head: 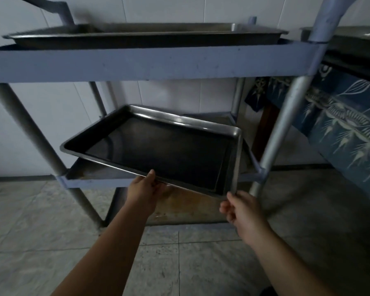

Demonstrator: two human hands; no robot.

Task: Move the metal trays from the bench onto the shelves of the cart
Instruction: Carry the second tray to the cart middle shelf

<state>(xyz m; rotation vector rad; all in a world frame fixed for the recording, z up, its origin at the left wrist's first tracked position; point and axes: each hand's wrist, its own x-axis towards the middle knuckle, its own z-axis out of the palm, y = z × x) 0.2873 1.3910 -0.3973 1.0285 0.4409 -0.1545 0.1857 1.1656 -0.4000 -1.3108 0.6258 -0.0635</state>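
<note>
Both hands hold one dark metal tray [158, 148] by its near rim: the left hand [145, 189] grips the long near edge with the thumb on top of the rim and the fingers beneath, and the right hand [241, 208] pinches the near right corner, fingers curled around the rim. The tray is tilted, skewed to the frame, and lies partly over the cart's middle shelf [94, 176], its near edge jutting out past the shelf's front rail. On the top shelf [150, 63] rest two more metal trays [145, 35], one nested on the other. To the right stands the bench, draped in a blue patterned cloth [340, 124], with another tray [355, 37] on it, partly hidden by the cart post [286, 116].
</note>
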